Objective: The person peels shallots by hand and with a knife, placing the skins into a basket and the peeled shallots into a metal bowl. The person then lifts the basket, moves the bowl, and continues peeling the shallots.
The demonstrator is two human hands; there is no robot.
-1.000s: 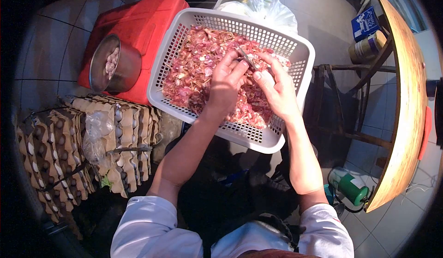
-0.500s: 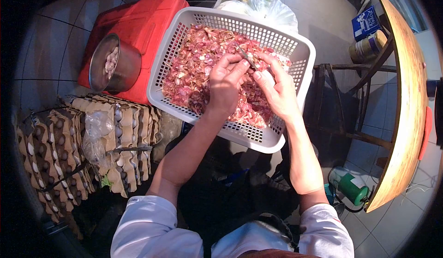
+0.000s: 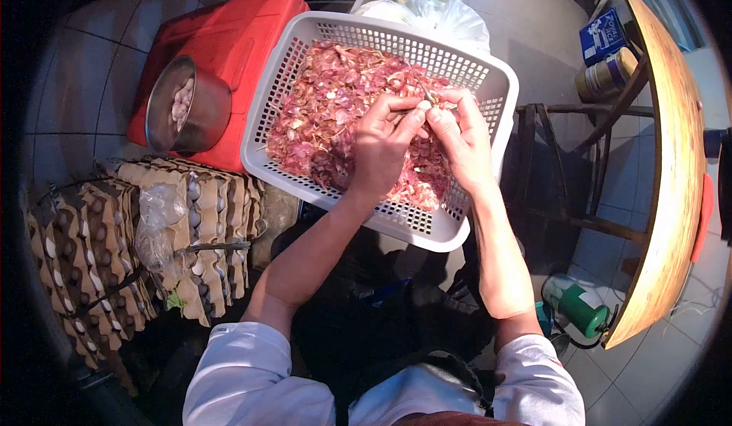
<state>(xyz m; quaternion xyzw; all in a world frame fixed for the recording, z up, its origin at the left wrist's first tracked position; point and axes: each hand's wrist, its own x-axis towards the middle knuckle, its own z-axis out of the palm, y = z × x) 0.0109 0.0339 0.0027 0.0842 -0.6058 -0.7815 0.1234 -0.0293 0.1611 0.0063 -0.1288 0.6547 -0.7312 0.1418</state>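
Note:
A grey plastic basket (image 3: 255, 110) with perforated sides holds a thick layer of reddish-purple, papery garlic skins (image 3: 324, 98). Over its right half, my two hands meet at the fingertips. My left hand (image 3: 383, 142) is closed in a pinch on a small pale garlic clove (image 3: 424, 106). Wrapped round a small knife (image 3: 423, 87), my right hand (image 3: 463, 138) has its thumb right beside the clove. The narrow blade points up and away from me; the handle is hidden in the fingers.
Left of the basket, a metal pot (image 3: 206, 113) with pale peeled cloves stands on a red box (image 3: 255, 37). Stacked egg trays (image 3: 206, 235) fill the lower left. A clear plastic bag (image 3: 450, 18) lies behind the basket. A wooden tabletop (image 3: 667, 167) rises at right.
Both hands have drawn closer together, the left moving slightly right and the fingertips now meeting. The knife blade has shifted right and turned steeper, showing less between the fingers.

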